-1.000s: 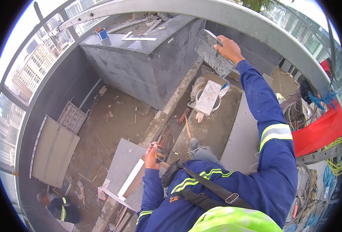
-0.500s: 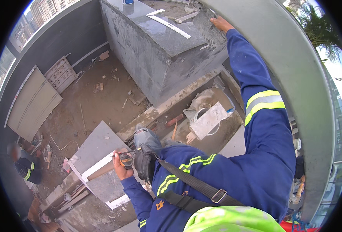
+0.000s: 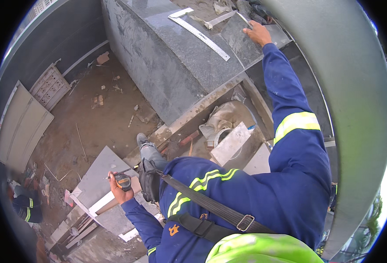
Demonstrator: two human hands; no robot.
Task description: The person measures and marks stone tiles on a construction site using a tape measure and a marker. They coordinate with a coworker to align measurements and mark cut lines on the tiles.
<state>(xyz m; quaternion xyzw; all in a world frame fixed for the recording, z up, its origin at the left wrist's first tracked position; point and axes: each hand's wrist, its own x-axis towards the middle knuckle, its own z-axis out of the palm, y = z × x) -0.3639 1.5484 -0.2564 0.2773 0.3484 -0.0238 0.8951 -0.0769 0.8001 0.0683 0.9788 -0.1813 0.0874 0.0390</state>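
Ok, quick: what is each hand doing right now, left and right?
Left hand: closed around a tape measure and a pencil.
Right hand: pressing a grey stone slab; grip cannot be told.

Below me lies a dirt floor [image 3: 97, 118] strewn with debris. A dark wall [image 3: 58, 39] bounds it. A pale board [image 3: 20, 127] and a grid panel [image 3: 50, 87] lean there. Daylight is even.

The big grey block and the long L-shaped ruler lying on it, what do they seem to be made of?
The grey block looks like polished granite: speckled grey with a slight sheen. The L-shaped ruler looks like bare metal, probably steel or aluminium: thin, silvery and bright.
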